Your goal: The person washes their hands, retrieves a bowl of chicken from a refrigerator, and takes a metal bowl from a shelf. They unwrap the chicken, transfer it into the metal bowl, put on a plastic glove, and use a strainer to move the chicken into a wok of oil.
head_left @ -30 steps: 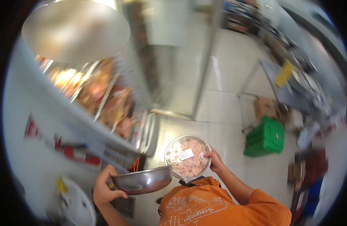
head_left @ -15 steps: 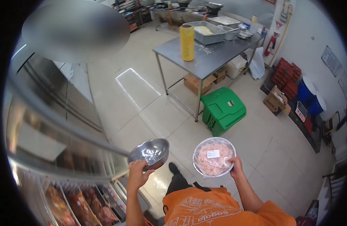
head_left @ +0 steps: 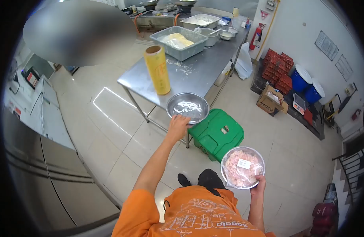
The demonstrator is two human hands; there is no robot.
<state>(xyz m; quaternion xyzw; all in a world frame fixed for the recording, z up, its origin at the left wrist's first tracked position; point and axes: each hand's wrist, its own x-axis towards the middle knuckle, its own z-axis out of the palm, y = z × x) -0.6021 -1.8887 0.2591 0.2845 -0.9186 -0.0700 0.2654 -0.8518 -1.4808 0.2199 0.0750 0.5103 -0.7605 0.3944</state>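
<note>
Steel table (head_left: 197, 75) corner clear; left hand (head_left: 178, 125) holds bowl (head_left: 188, 108) there.

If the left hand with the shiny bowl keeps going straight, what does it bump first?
Probably the steel table: the left hand holds the metal bowl toward its near edge, beside the yellow roll. Depth is unclear.

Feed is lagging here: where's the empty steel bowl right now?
In the left hand, the steel bowl is held out over the near corner of the steel table, beside the yellow wrap roll, above the green crate.
</note>
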